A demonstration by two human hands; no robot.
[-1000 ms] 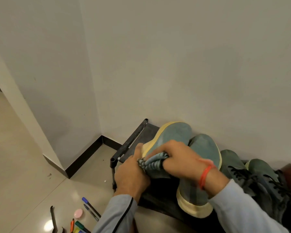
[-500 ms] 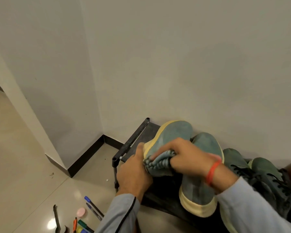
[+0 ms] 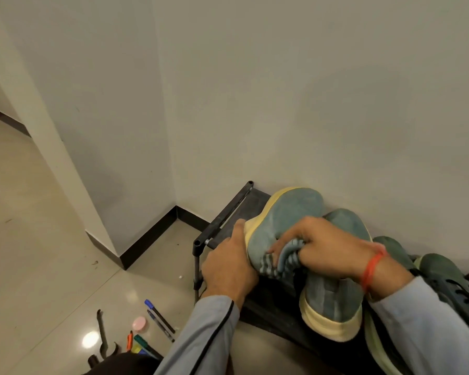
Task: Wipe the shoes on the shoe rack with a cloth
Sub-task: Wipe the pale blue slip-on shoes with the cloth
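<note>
While pressed against the yellow edge of a blue-grey shoe (image 3: pixel 287 215) at about 4 o'clock in view, left hand (image 3: pixel 229 266) gripping that shoe's side, thumb up along the sole rim, fingers curled round the far side and mostly hidden. Shoe tilted sole-up, toe pointing toward 12 o'clock, close to the white wall (image 3: pixel 309 90). Right hand (image 3: pixel 328 250) just beside it at 3 o'clock, fingers curled tight round a bunched striped grey cloth (image 3: pixel 282 259), cloth touching the shoe's sole. Orange band (image 3: pixel 372 269) round the right wrist; both arms in pale grey sleeves. Second blue-grey shoe (image 3: pixel 333 301) lying sole-up under the right hand, heel toward 6 o'clock. Both resting on a black shoe rack (image 3: pixel 222 215), set against the wall. Dark green laced shoes (image 3: pixel 444 277) further along the rack at 3 o'clock, partly cut off. On the glossy beige floor (image 3: pixel 38 239) at 7 o'clock: pens (image 3: pixel 160 319), a round pink lid (image 3: pixel 139 323), coloured markers (image 3: pixel 140 343) and a dark metal spanner (image 3: pixel 102 334), well apart from the rack
</note>
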